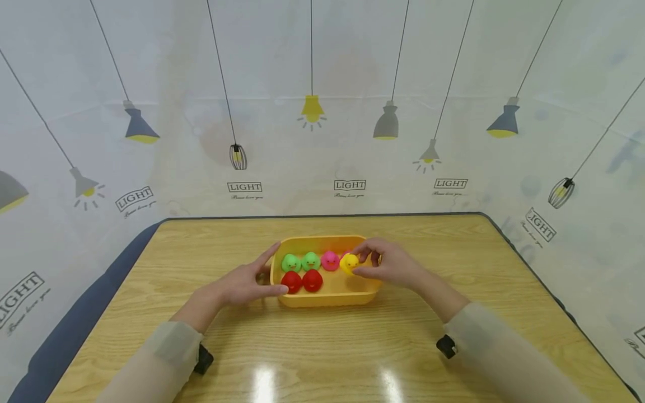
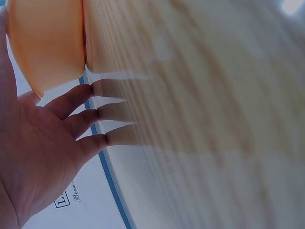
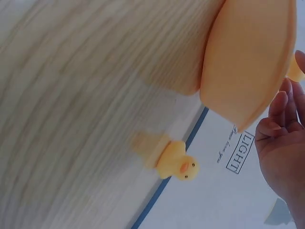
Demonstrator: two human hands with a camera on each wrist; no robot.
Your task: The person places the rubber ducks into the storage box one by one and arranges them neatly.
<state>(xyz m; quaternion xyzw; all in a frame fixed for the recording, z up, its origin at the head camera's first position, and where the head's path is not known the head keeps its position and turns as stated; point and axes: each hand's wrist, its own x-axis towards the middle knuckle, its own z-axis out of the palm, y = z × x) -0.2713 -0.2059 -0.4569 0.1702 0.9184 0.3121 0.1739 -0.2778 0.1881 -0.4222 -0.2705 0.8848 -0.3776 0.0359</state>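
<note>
An orange-yellow plastic basket [image 1: 322, 301] stands on the table. In it are two green toy ducks [image 1: 311, 261], a pink toy duck [image 1: 330, 261] and two round red toys [image 1: 312, 281]. Another pink toy is mostly hidden behind my right hand [image 1: 390, 263]. That hand pinches a yellow toy duck [image 1: 349, 263] between thumb and fingers, over the basket's right part. My left hand [image 1: 247, 284] is at the basket's left end, forefinger and thumb stretched along it, the thumb reaching the rim near a red toy. Its other fingers [image 2: 88, 119] are spread outside the basket wall.
A second yellow toy duck [image 3: 177, 161] stands on the table to the right of the basket; my right hand and arm hide it in the head view. The wooden table [image 1: 312, 347] meets a pale curtain [image 1: 282, 61] printed with lamps at the back and sides.
</note>
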